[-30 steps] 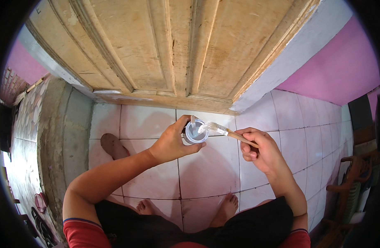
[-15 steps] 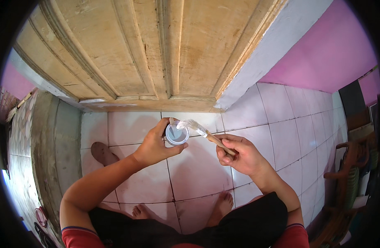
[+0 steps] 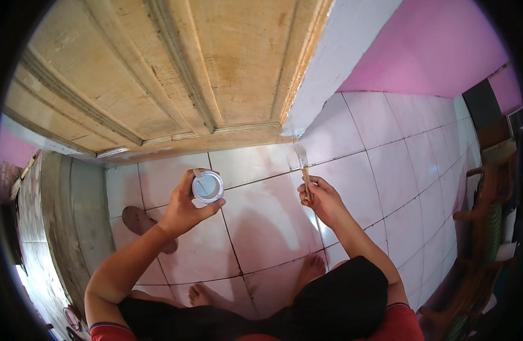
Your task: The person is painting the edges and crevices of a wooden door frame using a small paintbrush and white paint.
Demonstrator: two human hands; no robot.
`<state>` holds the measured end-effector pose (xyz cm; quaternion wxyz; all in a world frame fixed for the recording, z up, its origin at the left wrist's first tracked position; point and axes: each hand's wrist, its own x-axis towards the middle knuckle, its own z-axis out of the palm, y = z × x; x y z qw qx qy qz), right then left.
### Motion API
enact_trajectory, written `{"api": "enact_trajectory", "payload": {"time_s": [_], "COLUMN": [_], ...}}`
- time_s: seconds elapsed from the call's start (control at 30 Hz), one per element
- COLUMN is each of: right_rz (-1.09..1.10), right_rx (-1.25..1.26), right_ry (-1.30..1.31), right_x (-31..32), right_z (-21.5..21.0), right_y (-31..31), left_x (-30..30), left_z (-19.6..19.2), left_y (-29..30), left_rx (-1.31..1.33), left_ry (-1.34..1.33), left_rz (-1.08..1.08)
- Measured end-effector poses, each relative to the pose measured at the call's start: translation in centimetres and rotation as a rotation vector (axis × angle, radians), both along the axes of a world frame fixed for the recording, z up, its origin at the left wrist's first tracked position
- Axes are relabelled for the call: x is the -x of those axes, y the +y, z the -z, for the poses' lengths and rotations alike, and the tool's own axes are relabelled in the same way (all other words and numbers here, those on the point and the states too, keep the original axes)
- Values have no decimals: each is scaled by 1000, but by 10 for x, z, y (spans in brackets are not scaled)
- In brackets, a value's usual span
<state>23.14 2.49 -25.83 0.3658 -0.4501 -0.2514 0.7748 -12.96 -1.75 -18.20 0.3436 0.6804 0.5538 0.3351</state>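
In my left hand (image 3: 186,206) is a small round paint can (image 3: 208,187), held upright by its side with the fingers wrapped round it. Pale grey-white paint shows inside, and a flat stick or strip leans on the rim. My right hand (image 3: 321,200) grips the wooden handle of a paintbrush (image 3: 305,170). Its whitish bristles point up toward the bottom corner of the white door frame (image 3: 324,74); whether they touch it I cannot tell. Left of the frame stands a bare, yellowish wooden door (image 3: 187,68) with raised mouldings.
Under my bare feet lie pale floor tiles (image 3: 273,221). Slippers (image 3: 137,220) rest on the floor at the left, beside a raised concrete ledge (image 3: 62,216). A pink wall (image 3: 409,51) rises at the far right, and wooden furniture (image 3: 477,227) stands along the right side.
The paintbrush has moved away from the paint can, turning its bristles from leftward to upward near the door frame. The can has shifted left, and the view has turned somewhat.
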Motion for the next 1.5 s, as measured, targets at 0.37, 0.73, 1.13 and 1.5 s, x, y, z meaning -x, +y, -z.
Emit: {"api": "enact_trajectory", "payload": {"time_s": [0.37,0.73,1.13,1.5], "right_rz": [141,287,313,179], "right_rx": [29,12,-99,-133], "right_ry": [-227,-249,-278,-486], "right_x": [18,26,25,71], "right_z": [99,80,89,106], "right_y": [52,39,52,57], "left_x": [4,10,11,6], "left_z": [-7,0,2,0], "left_y": [-4,-4,-5,-4], "left_rx": [176,157,158,199], "left_ry": [-120,-140,-134,-109], "left_rz": [-28,-55,-55,-19]}}
